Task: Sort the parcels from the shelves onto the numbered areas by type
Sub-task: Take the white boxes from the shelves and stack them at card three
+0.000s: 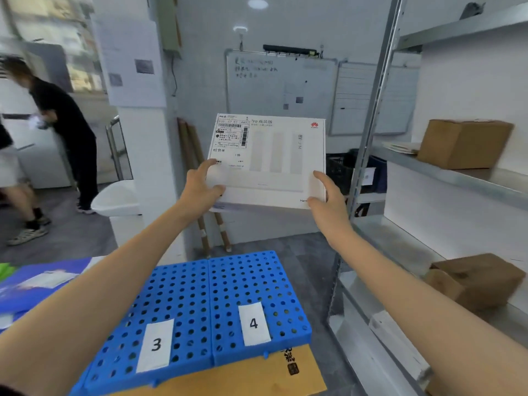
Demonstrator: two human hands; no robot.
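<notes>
I hold a flat white box parcel [274,158] with a shipping label up in the air in front of me. My left hand [201,185] grips its lower left corner and my right hand [328,200] grips its lower right corner. Below it lie two blue perforated panels, one labelled 3 [171,304] and one labelled 4 [257,284]. On the metal shelves [445,172] to the right stand a brown cardboard box [464,142], a crumpled brown parcel [480,277] and a white flat parcel [397,335].
A yellow-brown envelope [257,372] lies under the panels' near edge. Blue bags [43,281] sit at the left. A white bin [120,201], cardboard tubes [200,181], black crates [343,167] and two people [65,132] stand further back.
</notes>
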